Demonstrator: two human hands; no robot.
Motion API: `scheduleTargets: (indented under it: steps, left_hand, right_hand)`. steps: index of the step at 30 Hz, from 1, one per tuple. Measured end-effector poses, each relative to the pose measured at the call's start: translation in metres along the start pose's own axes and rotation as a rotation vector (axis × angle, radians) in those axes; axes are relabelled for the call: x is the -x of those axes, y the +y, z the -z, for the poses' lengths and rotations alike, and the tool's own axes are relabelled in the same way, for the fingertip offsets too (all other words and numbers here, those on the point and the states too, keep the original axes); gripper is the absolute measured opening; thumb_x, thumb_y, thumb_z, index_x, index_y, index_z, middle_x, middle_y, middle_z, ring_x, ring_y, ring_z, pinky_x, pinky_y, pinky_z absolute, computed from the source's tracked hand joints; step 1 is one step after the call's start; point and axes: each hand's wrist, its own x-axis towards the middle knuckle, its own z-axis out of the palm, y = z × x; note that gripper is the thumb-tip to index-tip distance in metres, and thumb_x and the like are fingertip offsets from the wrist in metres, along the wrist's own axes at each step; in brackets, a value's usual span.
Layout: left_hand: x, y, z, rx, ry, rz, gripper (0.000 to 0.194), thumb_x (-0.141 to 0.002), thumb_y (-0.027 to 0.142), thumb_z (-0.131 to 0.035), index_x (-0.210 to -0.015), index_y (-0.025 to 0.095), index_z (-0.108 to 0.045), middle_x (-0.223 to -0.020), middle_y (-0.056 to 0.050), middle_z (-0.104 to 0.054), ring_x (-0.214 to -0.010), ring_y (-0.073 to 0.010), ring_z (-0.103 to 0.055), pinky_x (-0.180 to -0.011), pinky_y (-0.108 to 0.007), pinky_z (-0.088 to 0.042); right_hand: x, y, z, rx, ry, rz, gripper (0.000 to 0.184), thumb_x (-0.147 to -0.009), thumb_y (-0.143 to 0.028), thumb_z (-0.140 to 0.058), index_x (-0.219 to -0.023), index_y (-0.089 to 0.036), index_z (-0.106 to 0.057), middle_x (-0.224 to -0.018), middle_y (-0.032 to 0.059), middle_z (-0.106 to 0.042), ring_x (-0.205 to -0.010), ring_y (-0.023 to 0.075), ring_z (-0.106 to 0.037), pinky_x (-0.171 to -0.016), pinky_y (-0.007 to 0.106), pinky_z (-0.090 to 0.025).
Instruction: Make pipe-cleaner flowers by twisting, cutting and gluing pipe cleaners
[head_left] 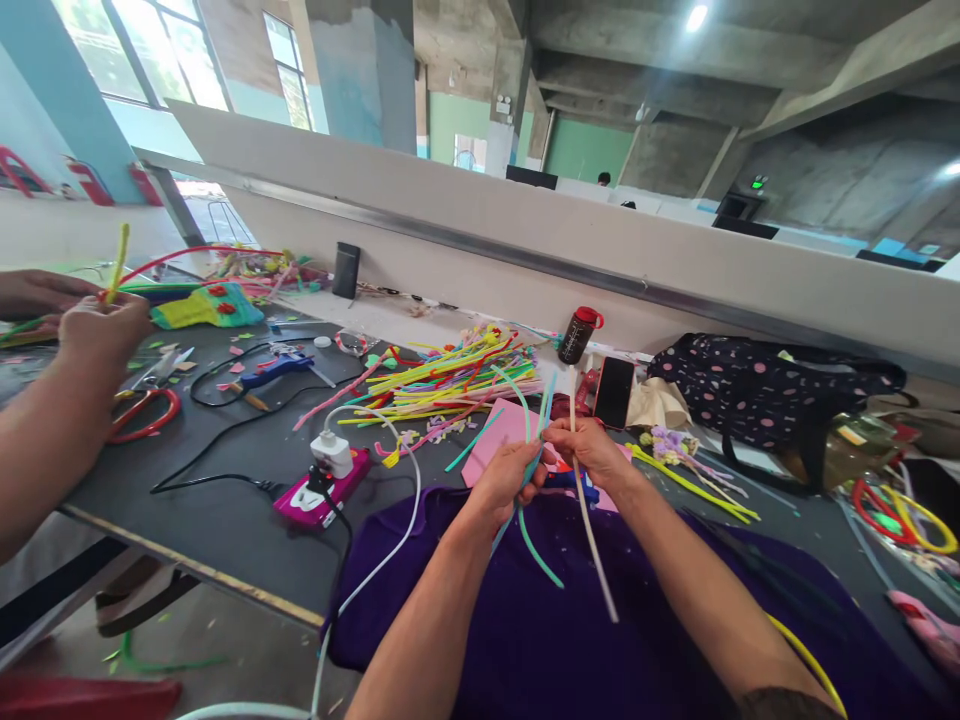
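My left hand (504, 482) is closed round a few teal pipe cleaners (534, 545) that curve up and hang down over a purple cloth (570, 640). My right hand (592, 450) pinches a white pipe cleaner (592, 545) that runs from above the fingers down toward me. The two hands are close together, fingertips nearly touching, just above a pink foam sheet (504, 425). Behind them lies a heap of coloured pipe cleaners (450, 378).
A co-worker's hands (97, 325) at the left hold a yellow pipe cleaner. On the dark table (225, 520) are a pink power strip (319, 495) with white cable, red scissors (142, 415), a blue glue gun (274, 368), a dark bottle (577, 335), a phone (613, 392) and a dotted bag (765, 395).
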Motion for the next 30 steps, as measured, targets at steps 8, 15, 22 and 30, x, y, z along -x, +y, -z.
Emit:
scheduleTargets:
  steps: [8, 15, 22, 30]
  left_hand:
    - [0.001, 0.001, -0.003, -0.033, -0.047, 0.027, 0.037, -0.078, 0.045, -0.039, -0.082, 0.013, -0.057, -0.047, 0.003, -0.05, -0.03, -0.0052, -0.039, -0.031, -0.017, -0.023]
    - [0.006, -0.001, -0.007, -0.269, -0.155, 0.022, 0.04, -0.079, 0.048, -0.037, -0.069, 0.013, -0.055, -0.04, 0.005, -0.042, -0.028, -0.0031, -0.028, -0.032, -0.017, -0.016]
    - [0.014, 0.003, -0.009, -0.712, 0.109, -0.242, 0.035, -0.083, 0.044, -0.035, -0.084, 0.017, -0.058, -0.058, 0.001, -0.056, -0.047, -0.0088, -0.048, -0.048, -0.02, -0.033]
    - [0.017, 0.02, 0.008, -1.337, 0.651, -0.214, 0.032, -0.084, 0.027, -0.039, -0.114, 0.024, -0.051, -0.109, -0.008, -0.059, -0.102, -0.0213, -0.051, -0.079, -0.029, -0.039]
  right_hand:
    - [-0.004, 0.0, 0.006, 0.014, -0.016, -0.015, 0.02, -0.057, -0.03, -0.067, -0.057, -0.014, -0.054, -0.037, -0.0084, -0.037, -0.033, 0.0034, -0.027, -0.035, 0.019, -0.014]
    - [0.007, -0.011, 0.0, 0.012, -0.181, -0.061, 0.027, -0.057, -0.034, -0.07, -0.067, -0.012, -0.059, -0.043, -0.0067, -0.042, -0.036, 0.0033, -0.032, -0.035, 0.018, -0.018]
    - [-0.002, -0.039, 0.029, -0.069, 0.054, 0.037, 0.028, -0.066, -0.039, -0.067, -0.064, -0.014, -0.055, -0.041, -0.0075, -0.039, -0.032, 0.0018, -0.026, -0.03, 0.016, -0.015]
    - [-0.037, -0.029, 0.043, -0.291, 0.106, -0.053, 0.028, -0.072, -0.041, -0.061, -0.068, -0.015, -0.053, -0.043, -0.0078, -0.037, -0.031, 0.0014, -0.025, -0.029, 0.014, -0.016]
